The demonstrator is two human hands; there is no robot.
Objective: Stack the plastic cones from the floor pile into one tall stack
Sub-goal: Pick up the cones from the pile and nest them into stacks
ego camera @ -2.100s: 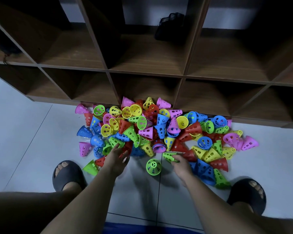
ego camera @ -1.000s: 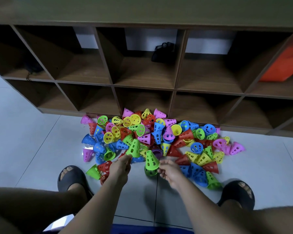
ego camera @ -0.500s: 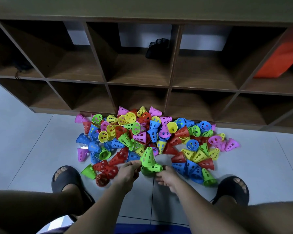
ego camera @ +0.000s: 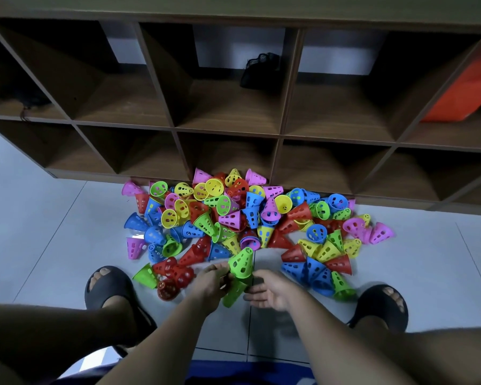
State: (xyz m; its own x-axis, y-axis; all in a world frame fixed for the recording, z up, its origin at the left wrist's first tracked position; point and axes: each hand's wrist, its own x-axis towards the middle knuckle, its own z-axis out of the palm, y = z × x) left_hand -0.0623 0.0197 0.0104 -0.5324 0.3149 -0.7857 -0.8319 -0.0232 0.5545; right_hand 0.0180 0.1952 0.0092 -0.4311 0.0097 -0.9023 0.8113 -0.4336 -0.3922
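Observation:
A pile of perforated plastic cones (ego camera: pixel 247 218) in pink, yellow, blue, red and green lies on the pale floor in front of a shelf. At its near edge my left hand (ego camera: pixel 210 284) grips a short stack of green cones (ego camera: pixel 241 264). The top cone points up and away from me, and a second green cone (ego camera: pixel 233 293) sticks out beneath it. My right hand (ego camera: pixel 272 290) sits just right of the stack with relaxed, spread fingers by the lower cone. Whether those fingers touch it is unclear.
A brown wooden cubby shelf (ego camera: pixel 278 136) stands right behind the pile, with a black object (ego camera: pixel 258 69) in one cell and something orange (ego camera: pixel 461 90) at the right. My feet in dark slippers (ego camera: pixel 109 287) (ego camera: pixel 381 307) flank my hands.
The two green cones held side by side half a second ago are now joined in my left hand. My right hand has let go and opened.

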